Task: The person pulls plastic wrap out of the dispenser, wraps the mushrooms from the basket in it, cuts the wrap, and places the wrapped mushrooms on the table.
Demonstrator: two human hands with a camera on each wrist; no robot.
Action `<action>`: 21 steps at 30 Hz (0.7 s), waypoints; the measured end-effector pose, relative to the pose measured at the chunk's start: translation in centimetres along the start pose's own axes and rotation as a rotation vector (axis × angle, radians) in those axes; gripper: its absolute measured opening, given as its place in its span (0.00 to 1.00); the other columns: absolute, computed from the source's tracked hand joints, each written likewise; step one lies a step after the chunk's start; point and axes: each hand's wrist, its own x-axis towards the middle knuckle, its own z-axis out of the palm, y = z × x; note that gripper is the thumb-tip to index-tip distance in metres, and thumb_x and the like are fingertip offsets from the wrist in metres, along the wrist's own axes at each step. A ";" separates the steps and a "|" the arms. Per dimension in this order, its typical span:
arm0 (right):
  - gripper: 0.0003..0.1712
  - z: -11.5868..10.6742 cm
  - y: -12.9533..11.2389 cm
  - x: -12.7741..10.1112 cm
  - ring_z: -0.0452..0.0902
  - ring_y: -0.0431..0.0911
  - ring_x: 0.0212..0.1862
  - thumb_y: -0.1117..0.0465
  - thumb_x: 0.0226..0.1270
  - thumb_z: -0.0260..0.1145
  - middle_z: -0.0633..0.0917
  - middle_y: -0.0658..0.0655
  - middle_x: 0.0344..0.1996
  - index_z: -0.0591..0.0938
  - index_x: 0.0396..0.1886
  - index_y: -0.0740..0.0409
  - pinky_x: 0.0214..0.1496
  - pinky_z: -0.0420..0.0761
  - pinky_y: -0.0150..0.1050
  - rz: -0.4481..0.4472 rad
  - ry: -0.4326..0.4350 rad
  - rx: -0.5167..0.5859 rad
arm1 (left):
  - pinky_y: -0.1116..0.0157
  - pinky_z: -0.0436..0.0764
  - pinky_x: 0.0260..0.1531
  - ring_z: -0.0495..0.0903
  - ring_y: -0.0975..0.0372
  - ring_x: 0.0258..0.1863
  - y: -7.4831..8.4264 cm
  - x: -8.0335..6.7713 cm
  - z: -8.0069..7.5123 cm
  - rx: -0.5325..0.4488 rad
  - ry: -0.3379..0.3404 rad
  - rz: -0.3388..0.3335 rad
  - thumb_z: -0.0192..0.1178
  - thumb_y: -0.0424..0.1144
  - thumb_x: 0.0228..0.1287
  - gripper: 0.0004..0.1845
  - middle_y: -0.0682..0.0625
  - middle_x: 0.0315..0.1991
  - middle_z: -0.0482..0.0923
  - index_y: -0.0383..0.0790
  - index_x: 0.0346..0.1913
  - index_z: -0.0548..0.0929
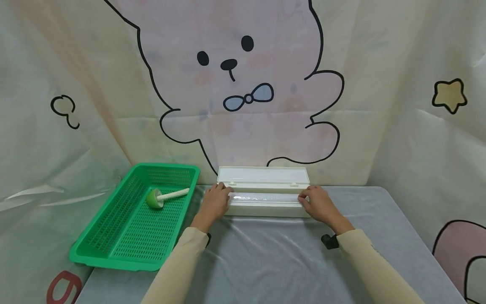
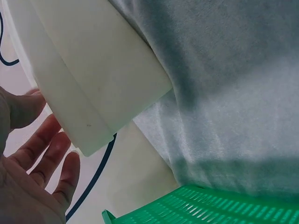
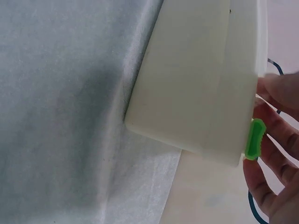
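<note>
A white plastic wrap dispenser stands near the back of the table with its lid raised. Clear plastic wrap lies along its opening. At the dispenser's left end, my left hand brings thumb and forefinger together at the wrap's edge; the other fingers lie by the end wall in the left wrist view. My right hand pinches at the opposite edge of the wrap. In the right wrist view a small green piece sits on the dispenser's end, close to the right fingers. The film itself hardly shows between the fingertips.
On the left stands a green perforated basket, partly past the table's edge. Inside it lies a green and white tool with a rounded head and a white handle. Grey cloth covers the table. A printed curtain hangs close behind.
</note>
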 end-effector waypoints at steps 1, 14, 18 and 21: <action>0.04 0.1 0.0 0.0 0.76 0.58 0.42 0.66 0.68 0.68 0.84 0.56 0.33 0.88 0.35 0.62 0.44 0.75 0.57 0.009 0.010 0.011 | 0.49 0.78 0.46 0.75 0.49 0.47 -0.1 0.0 0.0 -0.009 0.003 0.004 0.61 0.33 0.72 0.08 0.45 0.46 0.79 0.45 0.49 0.87; 0.06 0.6 0.2 1.0 0.79 0.58 0.42 0.66 0.72 0.65 0.85 0.61 0.36 0.85 0.39 0.65 0.43 0.77 0.57 0.090 0.081 0.063 | 0.47 0.77 0.49 0.75 0.47 0.48 -0.9 0.2 0.1 -0.115 -0.021 0.004 0.63 0.40 0.73 0.06 0.44 0.44 0.78 0.42 0.39 0.88; 0.06 0.7 0.1 1.2 0.79 0.57 0.40 0.66 0.72 0.65 0.85 0.61 0.36 0.85 0.39 0.66 0.43 0.77 0.56 0.097 0.076 0.068 | 0.46 0.77 0.51 0.75 0.46 0.49 -1.1 0.3 0.1 -0.134 -0.015 -0.004 0.63 0.39 0.72 0.06 0.45 0.42 0.79 0.41 0.39 0.87; 0.07 0.7 0.0 1.4 0.79 0.56 0.39 0.66 0.72 0.65 0.85 0.61 0.35 0.85 0.39 0.66 0.42 0.78 0.55 0.107 0.079 0.072 | 0.46 0.76 0.52 0.75 0.46 0.50 -1.0 0.4 0.0 -0.149 -0.023 -0.007 0.63 0.41 0.73 0.07 0.45 0.43 0.80 0.42 0.41 0.88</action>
